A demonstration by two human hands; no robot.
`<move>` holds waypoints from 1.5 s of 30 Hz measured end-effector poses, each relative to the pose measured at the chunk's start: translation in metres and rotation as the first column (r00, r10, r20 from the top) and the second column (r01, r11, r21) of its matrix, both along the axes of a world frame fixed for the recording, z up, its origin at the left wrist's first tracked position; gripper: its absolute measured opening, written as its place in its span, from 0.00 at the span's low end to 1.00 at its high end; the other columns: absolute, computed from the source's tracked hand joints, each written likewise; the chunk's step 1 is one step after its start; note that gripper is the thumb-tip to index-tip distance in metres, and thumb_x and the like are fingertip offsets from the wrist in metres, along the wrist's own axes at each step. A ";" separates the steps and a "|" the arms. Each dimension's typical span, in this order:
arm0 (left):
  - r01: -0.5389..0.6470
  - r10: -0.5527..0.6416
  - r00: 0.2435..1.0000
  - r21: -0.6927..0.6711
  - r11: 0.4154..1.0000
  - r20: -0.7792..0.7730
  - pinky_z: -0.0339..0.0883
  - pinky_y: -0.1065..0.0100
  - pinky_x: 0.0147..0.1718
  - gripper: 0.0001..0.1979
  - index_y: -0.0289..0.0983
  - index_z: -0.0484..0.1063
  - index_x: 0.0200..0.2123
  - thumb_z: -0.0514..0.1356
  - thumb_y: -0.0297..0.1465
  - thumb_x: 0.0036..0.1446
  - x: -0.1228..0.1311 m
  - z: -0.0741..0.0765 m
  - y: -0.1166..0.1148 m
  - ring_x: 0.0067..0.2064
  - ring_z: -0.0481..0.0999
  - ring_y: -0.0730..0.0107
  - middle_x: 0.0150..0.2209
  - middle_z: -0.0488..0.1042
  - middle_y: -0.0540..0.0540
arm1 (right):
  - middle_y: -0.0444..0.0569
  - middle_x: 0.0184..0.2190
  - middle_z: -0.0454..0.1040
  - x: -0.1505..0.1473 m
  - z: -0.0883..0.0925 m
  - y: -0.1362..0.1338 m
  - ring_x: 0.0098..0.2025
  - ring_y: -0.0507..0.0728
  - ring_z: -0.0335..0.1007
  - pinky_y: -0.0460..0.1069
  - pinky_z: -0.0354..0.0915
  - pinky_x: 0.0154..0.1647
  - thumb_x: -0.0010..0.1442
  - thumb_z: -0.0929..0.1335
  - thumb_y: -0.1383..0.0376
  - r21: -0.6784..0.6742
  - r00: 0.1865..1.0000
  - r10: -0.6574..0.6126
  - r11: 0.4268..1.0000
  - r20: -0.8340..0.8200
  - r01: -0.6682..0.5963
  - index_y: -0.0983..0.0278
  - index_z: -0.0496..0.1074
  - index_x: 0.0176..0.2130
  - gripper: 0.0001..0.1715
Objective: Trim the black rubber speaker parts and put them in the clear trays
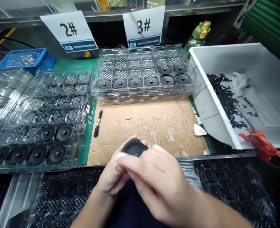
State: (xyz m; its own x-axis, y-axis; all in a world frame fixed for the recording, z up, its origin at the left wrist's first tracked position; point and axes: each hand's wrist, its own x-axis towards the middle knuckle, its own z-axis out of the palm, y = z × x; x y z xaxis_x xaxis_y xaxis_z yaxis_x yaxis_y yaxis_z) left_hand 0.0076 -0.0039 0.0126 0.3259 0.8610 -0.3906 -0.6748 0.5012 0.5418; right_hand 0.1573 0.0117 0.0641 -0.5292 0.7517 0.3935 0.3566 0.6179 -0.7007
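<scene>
A black round plastic part [135, 146] with a small raised centre is held just past the cardboard's front edge. My left hand [112, 174] grips it from the left, with fingers curled behind its rim. My right hand [157, 177] is closed over the near side, its thumb lying across the part, and covers much of it. Whether a smaller piece is also pinched in the right fingers is hidden. Beyond both hands lies a worn cardboard sheet [140, 120] with small dark scraps on it.
Similar parts sit in clear trays at the back [146, 95] and left [80, 126]. At right, a white bin [216, 110] holds small black clips; an orange-handled tool [261, 142] rests on its edge. A pen [98, 123] lies left. More filled trays [232, 186] are below.
</scene>
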 end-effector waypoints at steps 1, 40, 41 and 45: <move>-0.005 0.005 1.000 0.018 1.000 0.011 0.67 0.66 0.48 0.23 0.44 0.72 0.46 0.68 0.34 0.44 -0.002 0.000 0.001 0.46 0.75 0.62 0.45 0.76 0.49 | 0.48 0.34 0.73 0.004 0.001 -0.003 0.35 0.53 0.66 0.49 0.58 0.37 0.61 0.61 0.73 -0.042 0.999 0.041 0.998 0.023 -0.040 0.68 0.66 0.49 0.17; -0.084 0.093 0.994 -0.146 0.986 0.057 0.68 0.69 0.47 0.20 0.40 0.72 0.46 0.64 0.36 0.48 0.007 -0.013 -0.005 0.47 0.74 0.64 0.45 0.76 0.48 | 0.44 0.42 0.75 0.027 -0.048 0.021 0.43 0.52 0.71 0.48 0.65 0.43 0.62 0.62 0.67 -0.399 0.977 -0.208 0.901 -0.054 0.170 0.58 0.71 0.47 0.15; -0.085 0.097 0.993 -0.157 0.984 0.068 0.68 0.67 0.48 0.21 0.40 0.72 0.46 0.65 0.37 0.47 0.006 -0.013 -0.005 0.48 0.74 0.63 0.46 0.76 0.47 | 0.45 0.43 0.75 0.030 -0.060 0.024 0.45 0.52 0.71 0.48 0.66 0.44 0.62 0.63 0.66 -0.457 0.963 -0.269 0.860 -0.029 0.226 0.59 0.71 0.46 0.14; -0.075 0.097 0.988 -0.182 0.980 0.118 0.65 0.64 0.51 0.24 0.39 0.70 0.48 0.65 0.38 0.46 0.001 -0.014 -0.005 0.51 0.72 0.57 0.50 0.73 0.44 | 0.50 0.42 0.76 0.047 -0.111 0.020 0.44 0.56 0.72 0.52 0.67 0.44 0.61 0.62 0.64 -0.474 0.929 -0.363 0.807 0.068 0.351 0.62 0.72 0.46 0.15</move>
State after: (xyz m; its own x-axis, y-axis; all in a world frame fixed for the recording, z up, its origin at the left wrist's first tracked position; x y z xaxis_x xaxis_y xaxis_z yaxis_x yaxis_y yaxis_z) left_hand 0.0090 -0.0085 -0.0014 0.3098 0.8088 -0.4998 -0.7763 0.5187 0.3582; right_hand 0.2044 0.0317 -0.0469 -0.1821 0.9821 -0.0475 0.4659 0.0437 -0.8837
